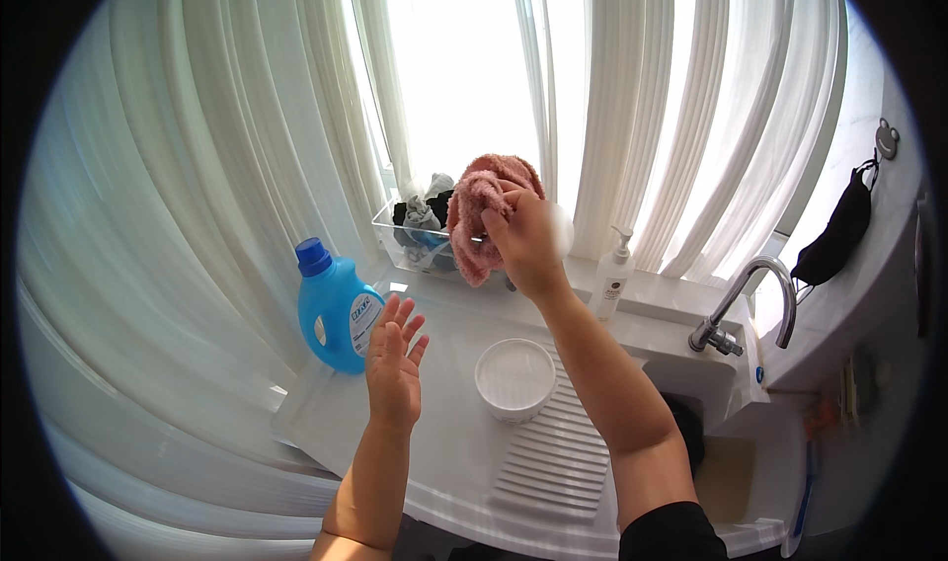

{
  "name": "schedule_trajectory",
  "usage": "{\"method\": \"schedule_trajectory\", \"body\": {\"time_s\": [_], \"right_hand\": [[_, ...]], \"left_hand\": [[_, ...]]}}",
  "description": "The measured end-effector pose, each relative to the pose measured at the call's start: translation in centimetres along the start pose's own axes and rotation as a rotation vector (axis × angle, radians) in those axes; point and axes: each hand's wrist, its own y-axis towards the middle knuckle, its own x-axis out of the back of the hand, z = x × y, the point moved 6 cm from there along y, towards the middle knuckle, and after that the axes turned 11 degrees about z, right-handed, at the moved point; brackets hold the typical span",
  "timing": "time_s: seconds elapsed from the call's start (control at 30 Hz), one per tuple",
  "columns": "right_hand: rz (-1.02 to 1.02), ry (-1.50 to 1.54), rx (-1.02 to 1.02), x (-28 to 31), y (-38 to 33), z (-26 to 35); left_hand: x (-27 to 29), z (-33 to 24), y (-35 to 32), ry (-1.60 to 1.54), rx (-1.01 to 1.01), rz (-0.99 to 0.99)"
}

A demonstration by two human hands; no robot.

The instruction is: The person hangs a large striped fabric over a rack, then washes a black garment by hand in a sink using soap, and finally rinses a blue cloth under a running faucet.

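Note:
My right hand (528,240) is closed on a fluffy pink cloth (484,200), raised in front of the window. Behind and partly below the cloth stands a clear plastic bin (407,250) with grey and black bunched fabric (425,210) in it; the cloth hides its right part. My left hand (395,368) is raised over the white counter, fingers apart, with nothing in it. Just left of that hand is a blue detergent bottle (336,304) with a dark blue cap. A round white bowl (515,375) stands between my arms, beside the ridged washboard surface (558,462).
A white pump bottle (610,280) stands on the back ledge. The curved metal faucet (746,299) rises at the right by the sink, where something dark (683,428) shows partly behind my arm. A black mask (837,230) hangs on the right wall. White curtains (207,166) surround the counter.

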Motion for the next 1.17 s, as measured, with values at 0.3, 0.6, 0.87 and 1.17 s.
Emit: {"method": "schedule_trajectory", "body": {"time_s": [0.3, 0.6, 0.87, 1.17], "right_hand": [[-0.037, -0.594, 0.003, -1.2, -16.6, 15.1], [-0.238, -0.951, -0.332, 10.8, -42.6, 28.8], [-0.600, -0.868, -0.445, 20.1, -71.9, 51.1], [-1.441, -0.411, 0.101, 26.0, -97.3, 66.5]], "left_hand": [[-24.0, -3.0, -6.5, -1.337, 0.153, 1.098], [-40.7, 6.4, -33.3, -1.363, 0.791, 1.238], [-57.4, 9.0, -65.4, -0.953, 1.347, 1.442], [-71.3, 0.8, -88.4, -0.622, -0.019, 2.056]]}}
